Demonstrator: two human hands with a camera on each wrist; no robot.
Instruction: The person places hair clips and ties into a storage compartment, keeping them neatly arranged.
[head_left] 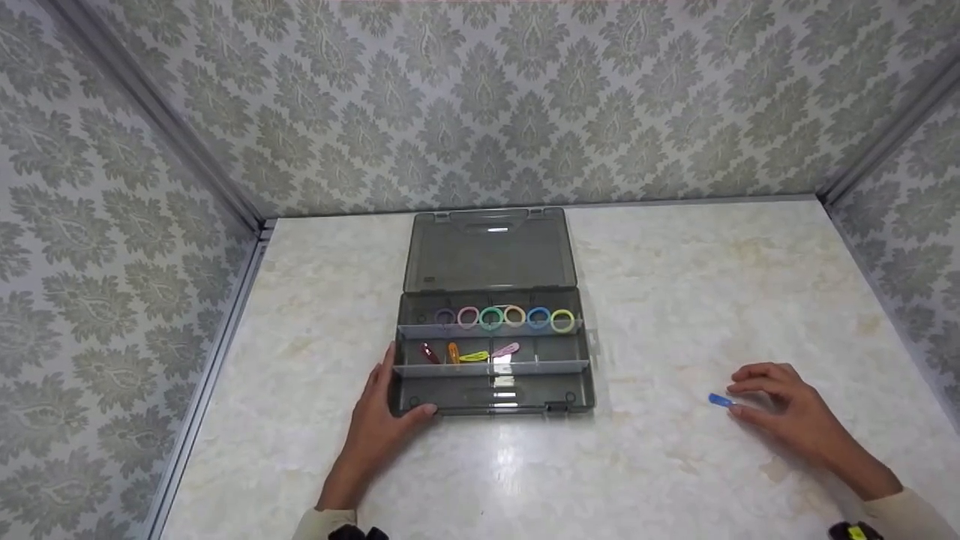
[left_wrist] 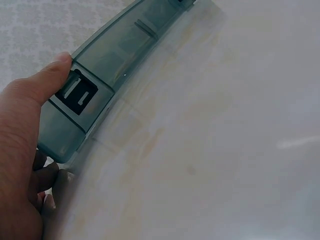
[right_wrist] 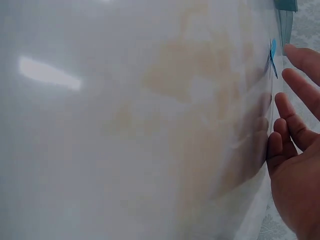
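Note:
A translucent grey plastic organizer box (head_left: 495,394) lies on the table with its lid (head_left: 491,251) folded back. My left hand (head_left: 382,416) grips its front left corner, thumb on the front wall and fingers along the left side. Several coloured hair ties (head_left: 491,318) line the back row. In the middle row lie several hair clips: dark red (head_left: 429,353), orange (head_left: 453,353), yellow (head_left: 473,357) and pink (head_left: 506,349). To the right, a blue hair clip (head_left: 720,400) is on the table, right at the fingertips of my right hand (head_left: 787,412). In the right wrist view these fingers are spread, apart from the clip (right_wrist: 273,52).
The box's front row sits behind a clear divider (head_left: 491,367). A pale marbled table (head_left: 660,285) carries everything, with patterned walls (head_left: 487,97) at the back and both sides. Black latches (left_wrist: 77,92) show on the box's front wall.

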